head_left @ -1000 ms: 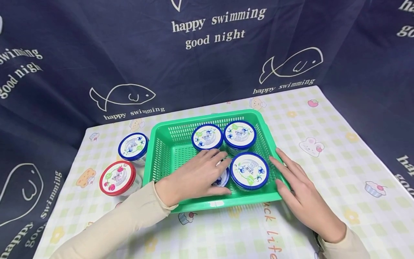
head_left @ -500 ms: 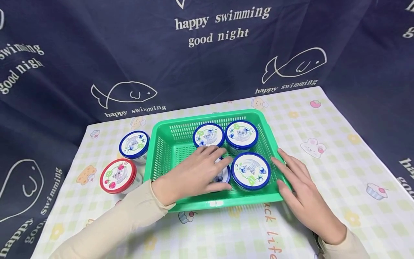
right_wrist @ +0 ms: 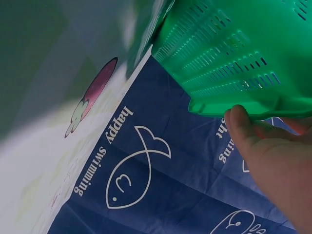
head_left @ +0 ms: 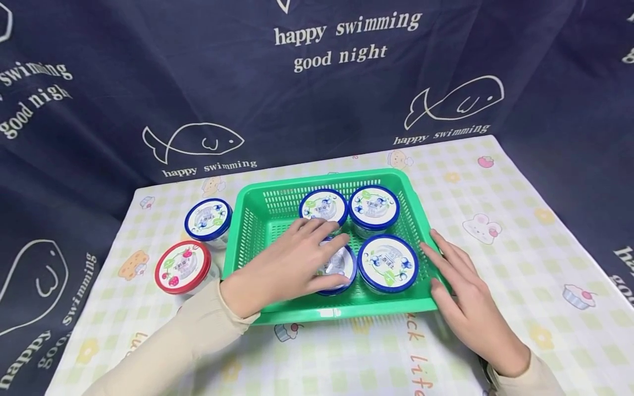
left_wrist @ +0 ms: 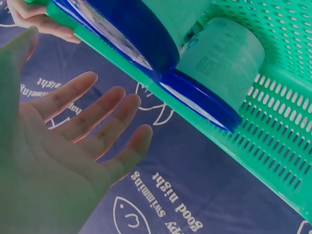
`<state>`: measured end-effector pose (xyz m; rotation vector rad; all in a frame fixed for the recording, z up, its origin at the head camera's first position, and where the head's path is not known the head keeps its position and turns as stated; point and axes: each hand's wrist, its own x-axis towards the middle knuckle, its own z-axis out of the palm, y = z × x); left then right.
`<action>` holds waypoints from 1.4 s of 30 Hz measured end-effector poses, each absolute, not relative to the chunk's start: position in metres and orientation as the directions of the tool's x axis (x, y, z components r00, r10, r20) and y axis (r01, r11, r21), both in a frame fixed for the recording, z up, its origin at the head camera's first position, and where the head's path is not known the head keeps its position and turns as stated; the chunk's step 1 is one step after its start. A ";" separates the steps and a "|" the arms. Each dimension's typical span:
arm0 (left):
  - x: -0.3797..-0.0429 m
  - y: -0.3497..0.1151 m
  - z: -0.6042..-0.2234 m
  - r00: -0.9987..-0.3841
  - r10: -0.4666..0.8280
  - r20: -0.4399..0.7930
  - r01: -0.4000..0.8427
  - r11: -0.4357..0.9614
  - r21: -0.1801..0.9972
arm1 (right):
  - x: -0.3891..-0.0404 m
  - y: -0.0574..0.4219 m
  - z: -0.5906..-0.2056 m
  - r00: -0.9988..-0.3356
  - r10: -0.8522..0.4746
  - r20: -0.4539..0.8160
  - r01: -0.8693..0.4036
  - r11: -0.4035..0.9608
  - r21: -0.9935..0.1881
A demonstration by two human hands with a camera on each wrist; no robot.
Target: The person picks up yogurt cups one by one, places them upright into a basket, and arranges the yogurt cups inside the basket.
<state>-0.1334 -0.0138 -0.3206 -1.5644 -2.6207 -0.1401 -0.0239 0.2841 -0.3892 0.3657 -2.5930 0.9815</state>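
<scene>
My left hand (head_left: 287, 261) hovers over a green plastic basket (head_left: 328, 314), its fingers spread and slightly bent. The left wrist view shows the palm of this left hand (left_wrist: 87, 131) apart from the cups. Beneath it, partly covered, stands a blue-lidded cup (head_left: 344, 267). Beside that one are a front-right cup (head_left: 388, 264), a back-right cup (head_left: 373, 207) and a back-left cup (head_left: 323, 204), all with blue lids printed with blueberries. My right hand (head_left: 468, 308) holds the basket's right rim, thumb outside and a fingertip over the edge.
Left of the basket, on the checked tablecloth (head_left: 520, 330), stand a blue-lidded cup (head_left: 208, 220) and a red-lidded cup (head_left: 183, 268). A dark blue curtain (head_left: 317, 110) hangs behind the table.
My left hand has drawn slightly left and off the front-left cup, showing more of its lid. My right hand stays at the rim. The view has shifted a little.
</scene>
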 end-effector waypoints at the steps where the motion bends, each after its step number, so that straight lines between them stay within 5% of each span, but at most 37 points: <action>1: -0.133 -0.015 -0.320 -0.477 0.870 0.124 0.879 0.476 0.034 | -0.024 0.284 -0.389 -0.905 -0.117 0.408 -0.358 0.727 -0.585; 42: -0.120 -0.069 -0.290 -0.578 0.766 0.280 0.804 0.593 0.040 | -0.024 0.285 -0.389 -0.903 -0.111 0.414 -0.356 0.731 -0.581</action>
